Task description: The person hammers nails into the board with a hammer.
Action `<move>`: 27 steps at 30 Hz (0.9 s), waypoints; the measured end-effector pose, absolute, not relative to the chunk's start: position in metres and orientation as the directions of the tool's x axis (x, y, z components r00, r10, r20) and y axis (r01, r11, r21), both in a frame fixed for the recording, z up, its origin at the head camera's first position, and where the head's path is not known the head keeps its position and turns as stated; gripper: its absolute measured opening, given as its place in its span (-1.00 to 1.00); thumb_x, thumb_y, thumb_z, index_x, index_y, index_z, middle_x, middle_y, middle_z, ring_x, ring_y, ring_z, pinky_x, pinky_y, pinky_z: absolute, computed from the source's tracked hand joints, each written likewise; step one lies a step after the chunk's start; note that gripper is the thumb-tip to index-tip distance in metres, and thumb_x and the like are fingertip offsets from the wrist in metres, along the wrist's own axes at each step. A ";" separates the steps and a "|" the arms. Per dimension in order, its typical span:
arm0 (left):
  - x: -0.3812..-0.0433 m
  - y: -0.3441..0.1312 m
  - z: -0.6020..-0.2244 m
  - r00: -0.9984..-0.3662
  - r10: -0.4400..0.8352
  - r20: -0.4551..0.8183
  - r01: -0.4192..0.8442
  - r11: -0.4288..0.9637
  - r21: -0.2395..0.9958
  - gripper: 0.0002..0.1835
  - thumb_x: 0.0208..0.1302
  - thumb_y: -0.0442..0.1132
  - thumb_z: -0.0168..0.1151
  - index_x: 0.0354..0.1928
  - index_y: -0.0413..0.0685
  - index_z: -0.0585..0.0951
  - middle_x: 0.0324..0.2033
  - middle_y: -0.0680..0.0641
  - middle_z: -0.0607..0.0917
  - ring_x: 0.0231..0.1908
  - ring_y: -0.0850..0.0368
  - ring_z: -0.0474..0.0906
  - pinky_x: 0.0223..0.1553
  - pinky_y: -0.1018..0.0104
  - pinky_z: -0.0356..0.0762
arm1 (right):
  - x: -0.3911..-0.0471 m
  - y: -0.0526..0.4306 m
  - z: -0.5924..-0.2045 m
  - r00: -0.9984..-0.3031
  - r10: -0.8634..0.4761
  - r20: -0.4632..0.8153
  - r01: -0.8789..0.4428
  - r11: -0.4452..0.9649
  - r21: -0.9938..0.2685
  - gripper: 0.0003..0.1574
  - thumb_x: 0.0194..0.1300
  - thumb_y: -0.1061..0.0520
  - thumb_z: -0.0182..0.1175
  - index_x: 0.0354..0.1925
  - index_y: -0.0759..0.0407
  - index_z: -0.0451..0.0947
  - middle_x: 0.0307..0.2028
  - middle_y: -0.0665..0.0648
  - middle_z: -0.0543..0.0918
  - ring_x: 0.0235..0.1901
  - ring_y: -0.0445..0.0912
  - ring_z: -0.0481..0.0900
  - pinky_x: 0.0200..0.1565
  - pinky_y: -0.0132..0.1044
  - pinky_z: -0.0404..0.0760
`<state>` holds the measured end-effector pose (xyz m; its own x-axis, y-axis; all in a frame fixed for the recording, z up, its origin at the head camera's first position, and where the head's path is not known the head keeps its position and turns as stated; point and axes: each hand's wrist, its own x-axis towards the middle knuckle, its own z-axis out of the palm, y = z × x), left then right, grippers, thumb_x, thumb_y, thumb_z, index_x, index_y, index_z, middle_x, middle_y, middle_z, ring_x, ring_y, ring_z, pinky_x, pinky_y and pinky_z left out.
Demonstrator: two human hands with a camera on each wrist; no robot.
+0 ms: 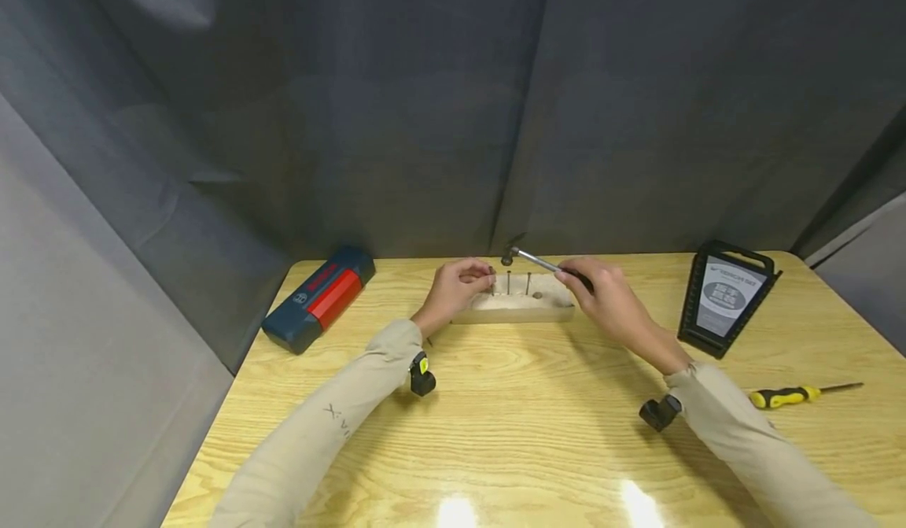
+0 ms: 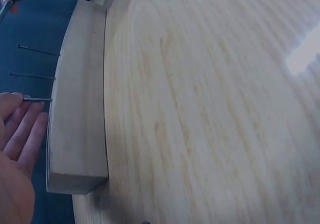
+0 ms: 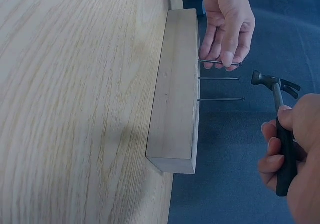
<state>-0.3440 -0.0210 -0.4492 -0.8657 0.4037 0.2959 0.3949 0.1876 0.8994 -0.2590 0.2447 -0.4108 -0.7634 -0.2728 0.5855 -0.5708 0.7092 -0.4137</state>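
A pale wooden block lies near the table's far edge, with two nails standing upright from its top. Beside them my left hand pinches a third nail between thumb and fingers, its point at the block's top. My right hand grips a small claw hammer by its black handle. The hammer's head is raised above the nails, apart from them. In the right wrist view its striking face points towards the nails. A small dark spot marks the block's top near its right end.
A blue and red case lies at the back left. At the back right is a black holder with a label, and nearer, a yellow and black screwdriver. One loose nail lies by my left wrist. Dark curtain hangs behind.
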 end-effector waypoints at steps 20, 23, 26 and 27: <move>-0.341 -0.014 -0.456 -0.870 0.386 0.306 0.355 0.060 0.933 -0.77 0.41 -0.45 0.34 0.02 -0.45 0.70 -0.10 -0.35 0.79 -0.10 -0.30 0.77 -0.10 0.30 0.79 | -0.260 0.243 -0.410 -0.778 -0.278 0.563 -0.559 0.715 -0.420 -0.80 0.52 0.26 0.24 -0.02 0.36 0.72 -0.21 0.21 0.76 -0.41 -0.11 0.58 -0.43 -0.26 0.52; -0.340 -0.014 -0.457 -0.872 0.379 0.310 0.357 0.058 0.932 -0.79 0.40 -0.45 0.35 0.01 -0.43 0.71 -0.11 -0.34 0.79 -0.10 -0.30 0.77 -0.11 0.30 0.80 | -0.262 0.241 -0.410 -0.777 -0.287 0.561 -0.564 0.713 -0.416 -0.80 0.53 0.24 0.24 -0.02 0.34 0.72 -0.21 0.19 0.76 -0.43 -0.13 0.57 -0.44 -0.27 0.52; -0.341 -0.014 -0.457 -0.872 0.372 0.317 0.363 0.059 0.930 -0.79 0.38 -0.45 0.36 -0.01 -0.43 0.71 -0.12 -0.34 0.80 -0.11 -0.29 0.78 -0.13 0.29 0.80 | -0.264 0.239 -0.410 -0.773 -0.291 0.564 -0.569 0.711 -0.413 -0.80 0.52 0.24 0.25 -0.03 0.34 0.72 -0.21 0.20 0.77 -0.43 -0.13 0.58 -0.44 -0.26 0.54; -0.342 -0.013 -0.457 -0.874 0.368 0.318 0.365 0.063 0.929 -0.80 0.38 -0.45 0.37 -0.01 -0.42 0.72 -0.12 -0.33 0.80 -0.12 -0.27 0.79 -0.13 0.29 0.80 | -0.264 0.238 -0.410 -0.773 -0.290 0.564 -0.570 0.709 -0.416 -0.80 0.52 0.24 0.25 -0.03 0.34 0.72 -0.21 0.20 0.76 -0.43 -0.13 0.58 -0.44 -0.26 0.54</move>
<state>-0.3415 -0.0134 -0.4572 -0.8738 0.3682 0.3178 0.3645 0.0630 0.9291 -0.2644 0.2381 -0.4104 -0.7731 -0.2901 0.5641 -0.5696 0.7089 -0.4161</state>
